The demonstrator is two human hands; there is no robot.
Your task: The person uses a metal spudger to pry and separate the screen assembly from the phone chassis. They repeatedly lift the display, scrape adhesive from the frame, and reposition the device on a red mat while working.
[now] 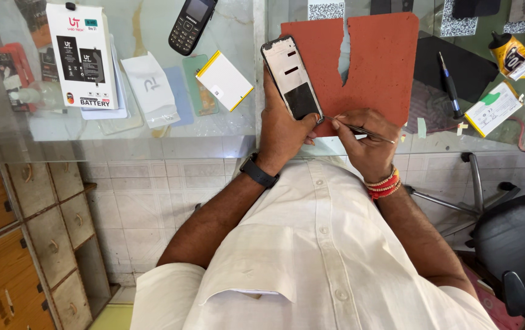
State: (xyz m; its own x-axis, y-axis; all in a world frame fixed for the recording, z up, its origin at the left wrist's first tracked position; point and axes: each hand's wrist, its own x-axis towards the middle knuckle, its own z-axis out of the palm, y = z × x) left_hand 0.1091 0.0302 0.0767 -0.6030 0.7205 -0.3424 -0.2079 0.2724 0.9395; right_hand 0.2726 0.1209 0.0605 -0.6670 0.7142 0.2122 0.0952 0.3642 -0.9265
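Left hand grips an opened slim phone frame with a black panel, tilted over the torn red foam mat on the glass counter. Right hand pinches thin metal tweezers, tip at the frame's lower corner.

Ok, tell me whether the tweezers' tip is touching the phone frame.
Touching. The head view shows the tweezers in the right hand meeting the lower corner of the phone frame, with no gap.
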